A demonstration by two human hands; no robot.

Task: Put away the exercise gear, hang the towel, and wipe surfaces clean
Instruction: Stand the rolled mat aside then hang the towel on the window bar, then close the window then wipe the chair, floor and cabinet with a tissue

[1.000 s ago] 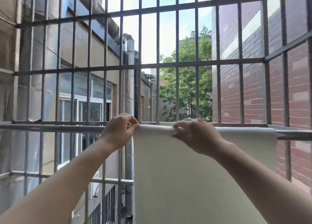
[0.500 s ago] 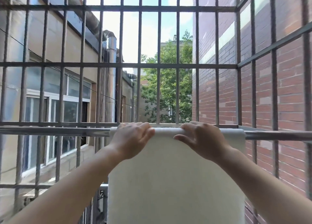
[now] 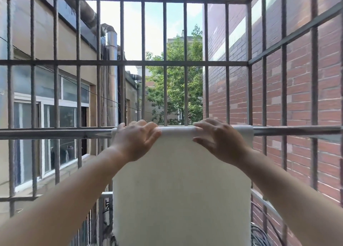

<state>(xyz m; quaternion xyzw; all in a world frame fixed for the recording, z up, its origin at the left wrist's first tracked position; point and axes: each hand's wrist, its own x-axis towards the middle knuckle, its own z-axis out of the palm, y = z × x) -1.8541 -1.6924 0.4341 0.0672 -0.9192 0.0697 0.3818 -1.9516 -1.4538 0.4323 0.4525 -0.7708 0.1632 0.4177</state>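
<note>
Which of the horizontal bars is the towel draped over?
The shiny round rail nearest the camera, under both hands; the white towel folds over it. The darker flat cage crossbars behind carry nothing.

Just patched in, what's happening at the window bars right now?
A person is hanging a white towel over the horizontal metal rail inside the barred window cage. The left hand and right hand both rest on the towel's fold at the rail, fingers spread rather than gripping. The towel is draped and hangs straight down.

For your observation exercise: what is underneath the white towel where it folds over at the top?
The towel drapes over a metal rail, bare on either side. The rail beneath the fold is covered.
</note>
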